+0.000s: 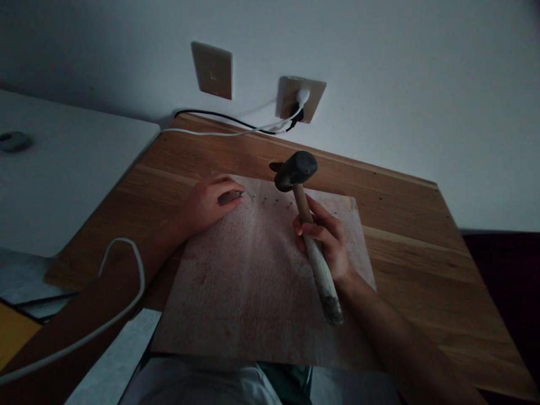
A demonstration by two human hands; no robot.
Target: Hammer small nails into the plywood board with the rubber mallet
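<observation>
A thin plywood board [253, 281] lies on a wooden table [413, 253]. My right hand [327, 239] is wrapped round the wooden handle of a hammer [310, 225]; its dark head is raised above the board's far edge. A short row of small nails [270, 199] stands in the board below the head. My left hand [208, 202] rests on the board at the left end of that row, with thumb and fingers pinched together at a nail too small to see clearly.
A white cable [122, 304] loops across my left forearm. Black and white cables [236, 126] run along the table's far edge to a wall socket [299, 98]. A white table [63, 174] stands to the left. Papers [25, 281] lie at the lower left.
</observation>
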